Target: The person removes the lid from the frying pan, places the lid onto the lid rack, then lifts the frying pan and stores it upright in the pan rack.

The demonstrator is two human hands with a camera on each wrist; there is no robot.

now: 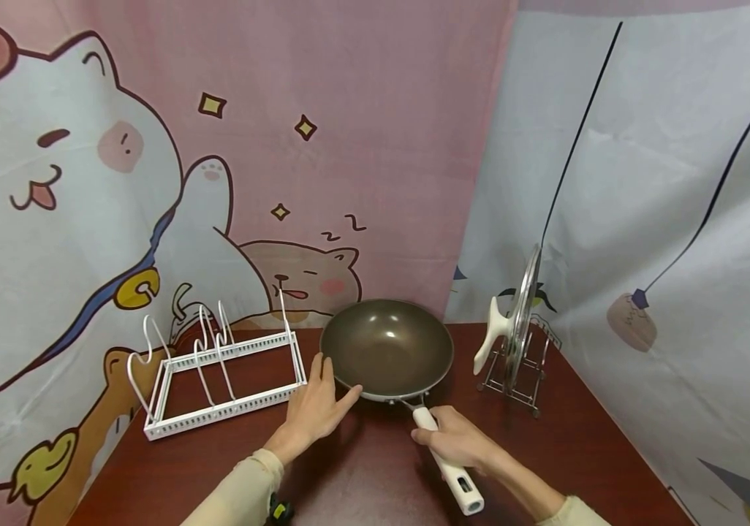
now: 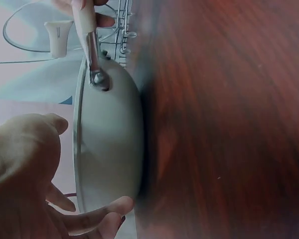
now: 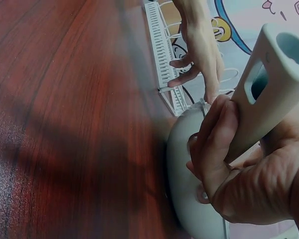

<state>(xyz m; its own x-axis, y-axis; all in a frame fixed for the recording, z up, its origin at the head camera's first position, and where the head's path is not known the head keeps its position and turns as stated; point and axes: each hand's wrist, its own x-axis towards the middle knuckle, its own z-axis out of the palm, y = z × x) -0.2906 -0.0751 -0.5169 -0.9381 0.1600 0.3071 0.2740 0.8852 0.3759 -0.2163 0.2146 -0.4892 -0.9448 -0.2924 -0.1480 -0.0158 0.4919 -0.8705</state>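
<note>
A round pan (image 1: 387, 349) with a dark inside and a pale outer wall (image 2: 112, 134) sits on the red-brown table, its white handle (image 1: 449, 467) pointing toward the front right. My right hand (image 1: 457, 438) grips that handle, fingers curled round it; the right wrist view shows the grip (image 3: 239, 169) close to the hollow handle end (image 3: 274, 74). At the pan's left edge is my left hand (image 1: 316, 409), fingers spread, fingertips at the rim. In the left wrist view the left hand (image 2: 35, 174) is beside the pan's wall; whether it touches is hard to tell.
A white rack (image 1: 226, 416) with upright wire dividers stands left of the pan, close to the left hand. On the right, a wire stand (image 1: 526, 394) holds a glass lid (image 1: 521, 321) upright, with a white handle (image 1: 493, 336). Behind the table hangs a cartoon-print cloth (image 1: 381, 146).
</note>
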